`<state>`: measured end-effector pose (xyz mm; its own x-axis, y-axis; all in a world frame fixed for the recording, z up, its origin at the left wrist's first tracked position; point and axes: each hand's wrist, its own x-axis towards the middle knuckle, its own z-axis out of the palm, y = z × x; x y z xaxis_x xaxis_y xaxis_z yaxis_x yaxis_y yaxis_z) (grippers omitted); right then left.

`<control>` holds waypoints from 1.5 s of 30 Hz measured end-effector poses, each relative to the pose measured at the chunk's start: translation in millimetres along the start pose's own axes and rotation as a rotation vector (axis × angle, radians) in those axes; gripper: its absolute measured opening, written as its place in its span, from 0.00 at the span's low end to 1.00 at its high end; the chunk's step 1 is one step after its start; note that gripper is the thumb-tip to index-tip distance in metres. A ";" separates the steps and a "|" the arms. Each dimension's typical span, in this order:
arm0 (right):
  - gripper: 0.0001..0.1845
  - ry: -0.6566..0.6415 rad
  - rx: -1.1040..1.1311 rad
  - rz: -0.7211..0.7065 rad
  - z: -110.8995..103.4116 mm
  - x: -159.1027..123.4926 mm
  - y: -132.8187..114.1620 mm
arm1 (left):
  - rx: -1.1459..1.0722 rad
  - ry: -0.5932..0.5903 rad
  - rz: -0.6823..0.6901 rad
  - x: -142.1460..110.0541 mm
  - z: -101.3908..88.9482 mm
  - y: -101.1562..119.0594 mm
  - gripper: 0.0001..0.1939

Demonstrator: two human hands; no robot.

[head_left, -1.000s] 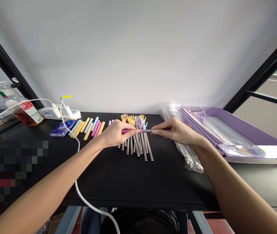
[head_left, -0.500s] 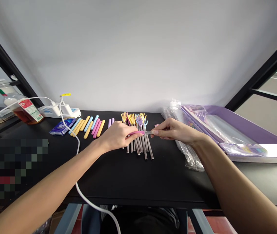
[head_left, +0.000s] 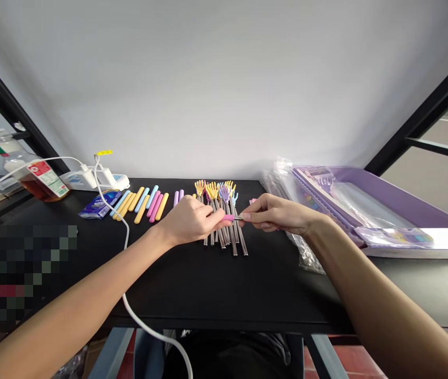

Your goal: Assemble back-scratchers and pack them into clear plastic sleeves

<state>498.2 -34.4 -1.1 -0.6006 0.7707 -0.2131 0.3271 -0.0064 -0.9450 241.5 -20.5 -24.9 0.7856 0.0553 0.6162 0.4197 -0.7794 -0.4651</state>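
Observation:
My left hand [head_left: 190, 218] is closed around a pink handle [head_left: 227, 217], its end showing past the thumb. Opposite it, my right hand [head_left: 275, 213] pinches the metal rod [head_left: 238, 217] of a back scratcher; a bit of pink shows behind those fingers. Only a short length of rod lies between handle and right fingertips. Just behind my hands lies a pile of back scratchers [head_left: 224, 210] with yellow, purple and blue hand-shaped heads and metal rods. To the left, loose yellow, blue, pink and purple handles [head_left: 141, 205] are laid in rows.
A clear plastic bag [head_left: 306, 252] and a purple tray [head_left: 389, 195] with packaging stand right. A blue packet [head_left: 100, 205], a white power strip [head_left: 78, 181] and a bottle [head_left: 38, 173] sit left. A white cable [head_left: 125, 252] crosses the black table [head_left: 224, 295].
The hands have drawn closer together, so less rod shows between the pink handle and my right fingers. My left hand has shifted slightly right. The view has moved a little.

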 end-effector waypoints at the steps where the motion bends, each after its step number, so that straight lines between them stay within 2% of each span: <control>1: 0.20 -0.016 0.021 0.005 0.9 1.0 0.1 | 0.014 -0.008 0.006 0.3 -0.5 0.0 0.22; 4: 0.21 -0.046 0.070 0.026 5.4 3.6 -1.4 | 0.018 -0.019 0.003 0.2 -0.5 -2.1 0.22; 6: 0.22 -0.016 0.061 0.034 9.0 4.2 -4.3 | -0.034 -0.038 -0.028 -0.6 0.6 -5.5 0.22; 9: 0.22 0.054 -0.050 -0.016 12.0 2.3 -10.8 | -0.216 -0.106 -0.168 -1.1 0.6 -11.3 0.23; 13: 0.21 0.130 -0.333 -0.156 8.5 -5.2 -18.0 | -0.564 -0.209 -0.422 1.8 -7.6 -16.9 0.24; 18: 0.18 0.369 -0.543 -0.244 3.2 -12.5 -18.1 | -0.892 -0.374 -0.720 5.3 -19.0 -23.3 0.27; 20: 0.19 0.401 -0.571 -0.264 3.4 -13.0 -17.5 | -1.004 -0.458 -0.781 5.4 -21.4 -26.5 0.27; 23: 0.20 0.380 -0.618 -0.271 5.2 -12.5 -17.6 | -1.143 -0.544 -0.777 5.3 -24.8 -30.2 0.24; 27: 0.20 0.388 -0.652 -0.274 6.4 -11.6 -16.9 | -1.148 -0.476 -0.747 5.5 -25.1 -29.5 0.24; 35: 0.19 0.370 -0.583 -0.296 1.9 -8.1 -10.9 | -1.029 -0.307 -0.797 5.8 -11.2 -14.7 0.21; 45: 0.21 0.287 -0.502 -0.263 0.0 -6.7 -12.3 | -0.892 -0.200 -0.644 4.2 -5.6 -4.0 0.20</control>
<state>498.2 -39.5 11.9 -0.5108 0.8464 0.1506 0.5393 0.4519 -0.7106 240.7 -20.6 -16.8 0.6316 0.6467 0.4276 0.3612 -0.7335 0.5757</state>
